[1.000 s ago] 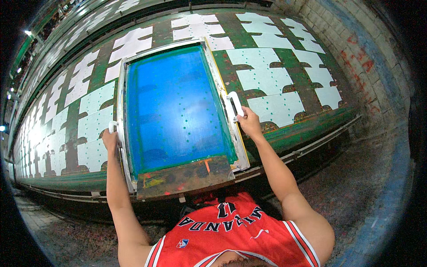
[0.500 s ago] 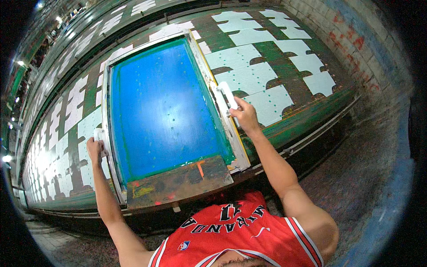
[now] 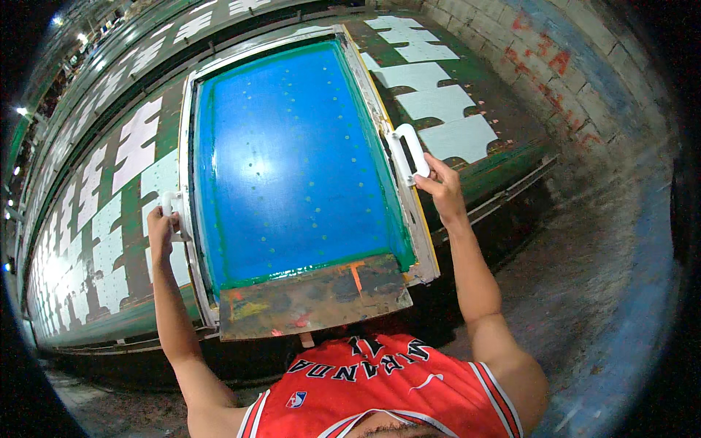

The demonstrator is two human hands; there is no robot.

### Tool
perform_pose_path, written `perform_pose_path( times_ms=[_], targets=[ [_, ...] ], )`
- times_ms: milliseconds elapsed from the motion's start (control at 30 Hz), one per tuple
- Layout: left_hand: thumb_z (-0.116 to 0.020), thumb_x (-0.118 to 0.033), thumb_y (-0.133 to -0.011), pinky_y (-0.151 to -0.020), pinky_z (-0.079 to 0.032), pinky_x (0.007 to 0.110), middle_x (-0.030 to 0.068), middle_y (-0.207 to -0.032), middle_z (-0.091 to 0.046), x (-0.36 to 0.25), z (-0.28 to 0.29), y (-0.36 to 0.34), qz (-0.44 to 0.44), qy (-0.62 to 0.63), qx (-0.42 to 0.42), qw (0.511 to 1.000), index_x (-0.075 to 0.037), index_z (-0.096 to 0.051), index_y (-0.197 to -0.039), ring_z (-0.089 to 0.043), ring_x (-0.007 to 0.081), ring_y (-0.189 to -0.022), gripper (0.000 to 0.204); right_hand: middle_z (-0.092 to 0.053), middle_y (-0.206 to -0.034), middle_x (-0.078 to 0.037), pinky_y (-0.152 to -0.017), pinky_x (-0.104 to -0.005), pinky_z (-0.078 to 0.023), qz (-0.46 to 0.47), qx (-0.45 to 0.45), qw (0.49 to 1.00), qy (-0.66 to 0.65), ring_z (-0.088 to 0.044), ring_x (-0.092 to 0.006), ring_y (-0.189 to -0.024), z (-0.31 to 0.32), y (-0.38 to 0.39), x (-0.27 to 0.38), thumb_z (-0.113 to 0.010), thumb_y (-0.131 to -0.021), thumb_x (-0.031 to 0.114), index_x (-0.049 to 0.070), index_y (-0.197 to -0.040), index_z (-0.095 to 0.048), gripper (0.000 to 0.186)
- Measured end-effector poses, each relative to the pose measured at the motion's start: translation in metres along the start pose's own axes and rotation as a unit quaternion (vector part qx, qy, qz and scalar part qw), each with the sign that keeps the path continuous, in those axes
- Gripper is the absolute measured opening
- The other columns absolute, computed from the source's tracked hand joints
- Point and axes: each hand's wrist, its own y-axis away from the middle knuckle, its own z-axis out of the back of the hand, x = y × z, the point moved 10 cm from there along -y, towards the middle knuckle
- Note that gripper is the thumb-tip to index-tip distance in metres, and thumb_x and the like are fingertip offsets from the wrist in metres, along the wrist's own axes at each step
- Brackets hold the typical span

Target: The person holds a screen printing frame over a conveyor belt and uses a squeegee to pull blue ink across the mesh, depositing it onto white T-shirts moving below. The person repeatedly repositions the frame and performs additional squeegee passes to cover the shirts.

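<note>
Both hands, left hand (image 3: 159, 228) and right hand (image 3: 440, 184), clench the screen-printing frame's (image 3: 292, 168) white side handles; uneven lifting could smear the white cloth pieces (image 3: 445, 102) beneath.

A textile screen-printing workshop, by the look of it. Long green printing table (image 3: 511, 157) running from right to upper left, covered in rows of white fabric pieces (image 3: 434, 73); large blue-meshed screen frame (image 3: 292, 160) at centre; bare block wall (image 3: 584, 80) upper right; ceiling lamps (image 3: 22, 111) far left.
</note>
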Motion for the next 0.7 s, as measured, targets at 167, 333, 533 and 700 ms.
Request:
perform_pose_path(
  times_ms=[167,333,533,700],
  targets=[
    [-0.065,0.004,-0.08,-0.053,-0.047,0.031,0.008,-0.073,-0.063,0.003,-0.013,-0.006,0.025,-0.001,0.027,0.999,0.007,-0.063,-0.094,-0.058,0.015,-0.057,0.014,-0.062,-0.092,-0.004,-0.078,-0.0255,-0.046,-0.063,-0.021,0.996,0.055,-0.056,-0.0114,-0.083,0.008,0.005,-0.015,-0.074,-0.08,0.017,-0.013,-0.138,-0.053,0.068],
    [-0.062,0.003,-0.079,-0.052,-0.047,0.031,0.0078,-0.072,-0.062,0.01,-0.028,-0.013,0.022,-0.019,0.035,0.999,0.007,-0.064,-0.092,-0.058,0.0159,-0.056,0.013,-0.059,-0.085,-0.002,-0.071,-0.026,-0.043,-0.071,-0.005,0.997,0.03,-0.051,-0.0107,-0.074,0.005,0.029,-0.014,-0.076,-0.079,0.02,-0.012,-0.138,-0.053,0.071],
    [-0.062,0.002,-0.08,-0.055,-0.051,0.035,0.0108,-0.075,-0.065,0.042,0.027,0.014,0.024,-0.027,0.025,0.999,0.009,-0.064,-0.092,-0.063,0.0194,-0.06,0.014,-0.069,-0.094,-0.007,-0.073,-0.028,-0.049,-0.077,0.019,0.997,0.023,-0.064,-0.0133,-0.08,-0.026,0.07,-0.007,-0.07,-0.082,0.014,-0.004,-0.119,-0.064,0.042],
    [-0.064,0.002,-0.08,-0.054,-0.05,0.034,0.0114,-0.073,-0.064,0.058,0.048,0.035,0.004,-0.049,0.012,0.999,0.008,-0.063,-0.09,-0.062,0.0194,-0.059,0.012,-0.068,-0.089,-0.004,-0.067,-0.028,-0.048,-0.076,0.021,0.997,0.008,-0.061,-0.012,-0.075,-0.041,0.078,-0.026,-0.069,-0.083,0.014,-0.002,-0.114,-0.067,0.036]
  ],
)
